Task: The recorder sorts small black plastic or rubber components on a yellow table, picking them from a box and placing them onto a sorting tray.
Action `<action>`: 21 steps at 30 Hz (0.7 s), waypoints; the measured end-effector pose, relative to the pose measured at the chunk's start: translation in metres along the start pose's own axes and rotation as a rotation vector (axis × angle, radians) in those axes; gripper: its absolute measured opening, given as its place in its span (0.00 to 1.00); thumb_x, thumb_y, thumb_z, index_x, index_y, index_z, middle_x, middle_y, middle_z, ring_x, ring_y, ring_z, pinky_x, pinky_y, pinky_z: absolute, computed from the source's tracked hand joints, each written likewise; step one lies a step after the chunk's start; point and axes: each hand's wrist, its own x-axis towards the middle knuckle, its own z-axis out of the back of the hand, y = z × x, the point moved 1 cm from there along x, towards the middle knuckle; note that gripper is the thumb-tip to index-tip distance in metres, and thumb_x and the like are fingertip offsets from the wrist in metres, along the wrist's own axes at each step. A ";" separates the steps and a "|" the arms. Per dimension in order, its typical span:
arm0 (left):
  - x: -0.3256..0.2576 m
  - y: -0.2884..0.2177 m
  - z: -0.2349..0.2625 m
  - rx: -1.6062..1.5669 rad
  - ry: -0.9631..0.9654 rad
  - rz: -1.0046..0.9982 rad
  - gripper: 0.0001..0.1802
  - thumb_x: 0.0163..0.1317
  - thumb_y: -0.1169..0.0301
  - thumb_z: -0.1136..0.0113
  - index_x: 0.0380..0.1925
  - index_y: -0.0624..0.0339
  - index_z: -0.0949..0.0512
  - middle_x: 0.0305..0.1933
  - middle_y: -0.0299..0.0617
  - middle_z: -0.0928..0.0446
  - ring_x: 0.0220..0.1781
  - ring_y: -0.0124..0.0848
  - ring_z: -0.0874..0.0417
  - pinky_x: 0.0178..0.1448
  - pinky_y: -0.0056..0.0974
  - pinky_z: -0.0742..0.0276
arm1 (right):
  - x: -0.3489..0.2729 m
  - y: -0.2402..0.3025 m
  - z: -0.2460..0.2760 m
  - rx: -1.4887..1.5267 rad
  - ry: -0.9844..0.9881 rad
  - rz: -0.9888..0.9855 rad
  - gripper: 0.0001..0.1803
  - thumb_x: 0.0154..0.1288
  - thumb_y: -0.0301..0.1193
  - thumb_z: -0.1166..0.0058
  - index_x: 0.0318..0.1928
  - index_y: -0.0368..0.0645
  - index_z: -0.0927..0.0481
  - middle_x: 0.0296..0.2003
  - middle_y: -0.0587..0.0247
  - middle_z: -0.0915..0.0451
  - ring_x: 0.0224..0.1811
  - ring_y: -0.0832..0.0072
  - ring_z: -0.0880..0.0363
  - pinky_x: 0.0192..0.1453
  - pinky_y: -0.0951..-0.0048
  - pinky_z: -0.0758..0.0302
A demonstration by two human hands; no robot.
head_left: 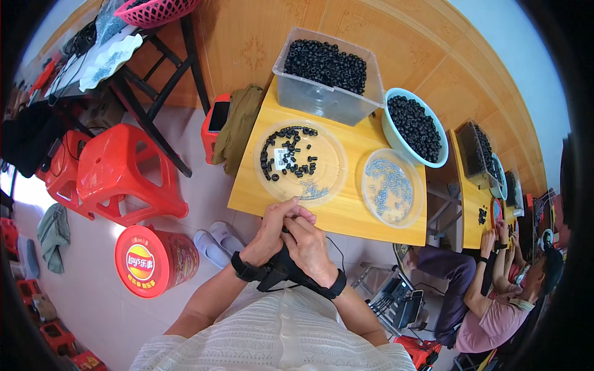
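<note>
From the head view we note the left hand (270, 232) and right hand (307, 242) pressed together, fingers closed, at the near edge of the yellow table (359, 213); whatever they pinch is possibly a small part, but we cannot tell. Just beyond lie two clear round trays (301, 162), one clear bin (327, 75) and one white bowl (414, 127) of black rings.

— What sort of place is this?
— A small assembly workroom: yellow counter (346, 213) against a wood-panelled wall, a clear bin (325, 74) and bowl (416, 127) heaped with small black parts.
— Anything else?
— Red plastic stools (127, 173), another worker (495, 309) seated alongside.
</note>
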 end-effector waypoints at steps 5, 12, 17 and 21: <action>0.002 0.003 0.002 -0.079 0.042 0.001 0.21 0.62 0.58 0.55 0.32 0.69 0.24 0.34 0.49 0.22 0.37 0.32 0.22 0.46 0.33 0.29 | 0.001 -0.006 0.003 0.045 -0.023 -0.020 0.12 0.46 0.21 0.41 0.36 0.35 0.23 0.26 0.56 0.25 0.25 0.65 0.25 0.30 0.70 0.28; 0.001 -0.001 0.021 -0.079 0.003 0.044 0.20 0.62 0.58 0.55 0.41 0.65 0.28 0.39 0.45 0.24 0.42 0.31 0.22 0.50 0.35 0.27 | 0.040 -0.088 0.079 0.171 -0.097 -0.341 0.09 0.52 0.25 0.43 0.35 0.38 0.22 0.15 0.67 0.26 0.15 0.82 0.29 0.20 0.78 0.33; -0.001 0.008 0.021 -0.099 0.066 0.023 0.18 0.62 0.60 0.53 0.40 0.66 0.28 0.39 0.46 0.23 0.40 0.31 0.21 0.47 0.35 0.25 | 0.102 -0.185 0.200 -0.056 -0.414 -0.280 0.15 0.52 0.23 0.45 0.43 0.35 0.24 0.16 0.64 0.24 0.16 0.80 0.27 0.19 0.78 0.31; -0.003 0.008 0.022 -0.108 0.042 0.030 0.16 0.62 0.62 0.51 0.38 0.67 0.27 0.37 0.46 0.23 0.39 0.32 0.21 0.47 0.35 0.24 | 0.134 -0.167 0.240 -0.242 -0.686 -0.210 0.32 0.52 0.25 0.43 0.60 0.39 0.37 0.35 0.50 0.21 0.33 0.70 0.21 0.35 0.74 0.24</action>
